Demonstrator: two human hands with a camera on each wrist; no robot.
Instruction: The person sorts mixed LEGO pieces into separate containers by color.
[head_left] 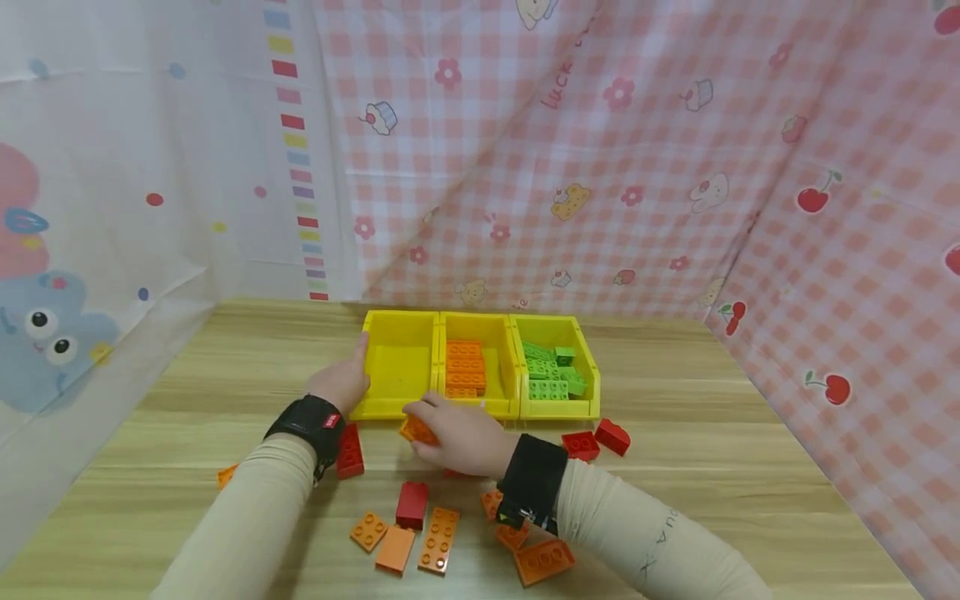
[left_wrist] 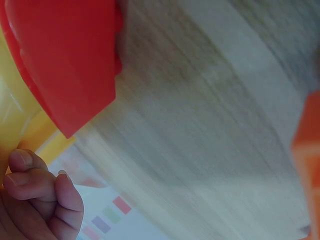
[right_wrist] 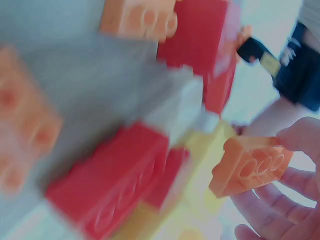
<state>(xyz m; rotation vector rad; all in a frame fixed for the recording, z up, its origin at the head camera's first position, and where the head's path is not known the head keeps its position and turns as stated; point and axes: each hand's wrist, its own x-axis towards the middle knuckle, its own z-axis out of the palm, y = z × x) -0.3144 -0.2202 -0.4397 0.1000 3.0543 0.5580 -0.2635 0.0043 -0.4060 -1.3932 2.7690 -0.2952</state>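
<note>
My left hand (head_left: 339, 385) is at the left wall of the empty left yellow bin (head_left: 397, 367). In the left wrist view its curled fingers (left_wrist: 37, 187) touch yellow plastic; the thumb's hold is partly hidden. My right hand (head_left: 465, 435) pinches an orange building brick (head_left: 417, 431) by the front edge of the bins. Its hollow underside shows in the right wrist view, where thumb and fingers hold one end. Orange bricks (head_left: 465, 365) are stacked in the middle bin (head_left: 491, 375), and green bricks (head_left: 547, 390) lie in the right bin (head_left: 590, 367).
A red brick (head_left: 349, 452) lies beside my left wrist, another red brick (head_left: 412, 505) nearer me. Two red bricks (head_left: 613, 437) sit right of my right hand. Several loose orange bricks (head_left: 438, 540) spread across the near wooden table (head_left: 712, 475). Patterned cloth (head_left: 525, 167) hangs behind the bins.
</note>
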